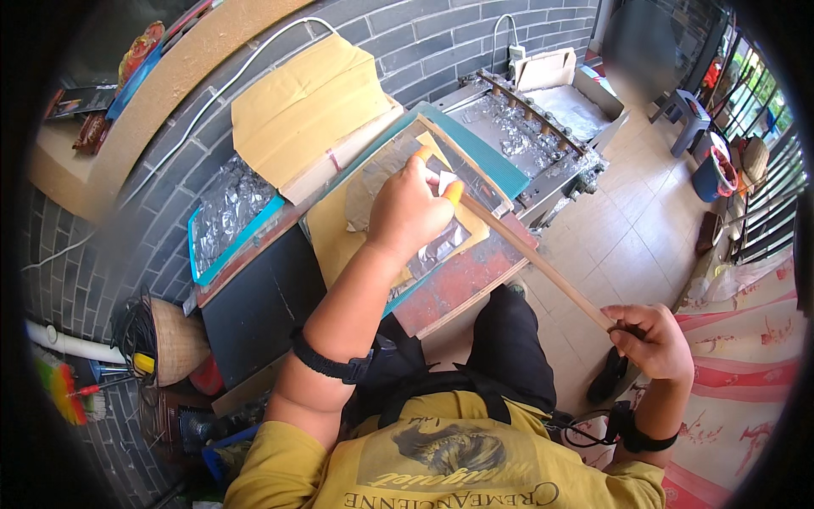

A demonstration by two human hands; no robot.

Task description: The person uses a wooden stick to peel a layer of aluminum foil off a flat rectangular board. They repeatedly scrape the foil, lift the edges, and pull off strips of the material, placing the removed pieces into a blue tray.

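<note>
My left hand (405,210) is over the worktable, with yellow covers on its thumb and a finger. Pinched between those fingertips is a small white piece (446,180), too small to name. My right hand (651,341), out to the right, is closed around the lower end of a long, thin brown stick (543,265). The stick slants up to the left, and its far end meets my left thumb. Beneath my left hand are yellow-brown paper (326,233) and crinkled silvery foil sheets (443,244); the hand partly hides them.
A teal-rimmed tray of crumpled foil (233,212) and a large folded brown paper sheet (309,106) lie left. Behind right stands a metal machine (517,119) strewn with foil scraps. A grey stool (682,114) and blue bucket (712,178) are on the tiled floor.
</note>
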